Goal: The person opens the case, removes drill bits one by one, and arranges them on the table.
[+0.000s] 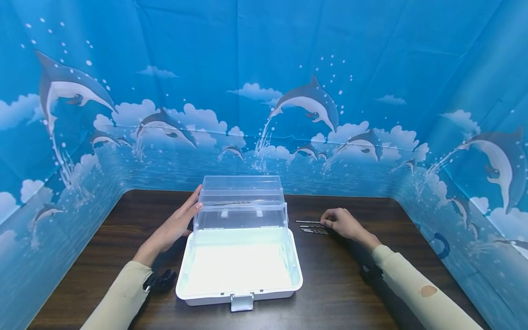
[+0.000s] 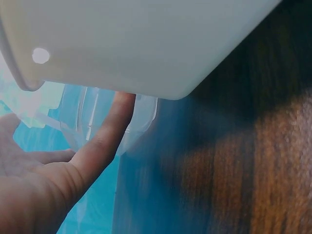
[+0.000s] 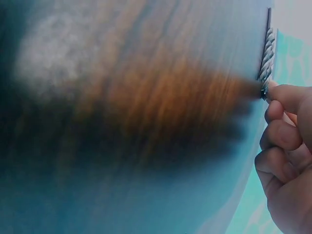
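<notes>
Right of the white storage box [image 1: 239, 268], a few twist drill bits [image 1: 315, 231] lie side by side on the table [image 1: 342, 288], apart from the box. Right hand [image 1: 344, 223] is there too, thumb and index clamped on the right-hand end of the farthest drill bit [image 1: 307, 222], other fingers curled. Right wrist view agrees: spiral flutes stick out past the fingertips, near surface blurred.

Box is open, bare white base showing, latch [image 1: 242, 302] hanging at its front. Clear tray section [image 1: 240, 219] is raised at the back of the box; thin bits [image 1: 232, 202] lie up in it.

Left hand [image 1: 177, 227] is on the box's left, fingers extended, thumb spread apart, fingertips at the clear section's left edge. Nothing gripped on that side. Black wrist strap [image 1: 162, 280] sits left of the box. Dolphin-print backdrop [image 1: 255, 151] behind the box.
</notes>
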Available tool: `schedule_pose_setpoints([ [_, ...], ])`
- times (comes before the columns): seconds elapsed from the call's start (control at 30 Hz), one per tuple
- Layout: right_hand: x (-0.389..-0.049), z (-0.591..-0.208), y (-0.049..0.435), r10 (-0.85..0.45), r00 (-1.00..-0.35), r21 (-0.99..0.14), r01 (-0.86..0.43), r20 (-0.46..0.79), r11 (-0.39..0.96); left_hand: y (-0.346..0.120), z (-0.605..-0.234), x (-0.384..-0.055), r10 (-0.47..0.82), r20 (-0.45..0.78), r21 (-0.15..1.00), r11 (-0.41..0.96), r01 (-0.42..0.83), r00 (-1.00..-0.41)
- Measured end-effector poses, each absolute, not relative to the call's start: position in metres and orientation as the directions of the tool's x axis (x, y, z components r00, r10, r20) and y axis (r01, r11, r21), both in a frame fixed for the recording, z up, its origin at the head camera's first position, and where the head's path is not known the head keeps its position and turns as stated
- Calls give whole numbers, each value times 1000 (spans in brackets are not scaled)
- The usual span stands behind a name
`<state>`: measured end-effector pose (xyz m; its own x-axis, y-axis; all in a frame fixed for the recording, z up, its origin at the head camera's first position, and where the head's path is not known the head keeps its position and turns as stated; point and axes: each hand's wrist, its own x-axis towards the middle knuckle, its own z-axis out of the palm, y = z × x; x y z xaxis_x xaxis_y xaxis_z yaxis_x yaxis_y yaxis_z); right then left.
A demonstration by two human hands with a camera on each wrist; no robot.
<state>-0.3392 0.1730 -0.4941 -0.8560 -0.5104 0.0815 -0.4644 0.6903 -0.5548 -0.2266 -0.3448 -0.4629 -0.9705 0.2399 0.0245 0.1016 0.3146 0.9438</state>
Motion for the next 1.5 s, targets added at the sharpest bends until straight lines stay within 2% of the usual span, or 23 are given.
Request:
schedule_pose_setpoints([
  [0.4, -342, -478, 171, -497, -864, -632, -428, 78, 645, -346, -462, -226, 239, 13, 943, 320, 92, -971],
  [0.9, -323, -412, 107, -540, -819, -620, -529, 195, 579, -342, -460, -229, 250, 16, 942, 322, 98, -968],
  [1.27, -331, -378, 49, -650, -695, -581, -678, 308, 450, -342, -464, -228, 233, 4, 943, 322, 81, -972],
  [1.5, -330, -368, 4, -775, -592, -519, -744, 221, 420, -344, -464, -226, 235, 25, 943, 318, 101, -972],
])
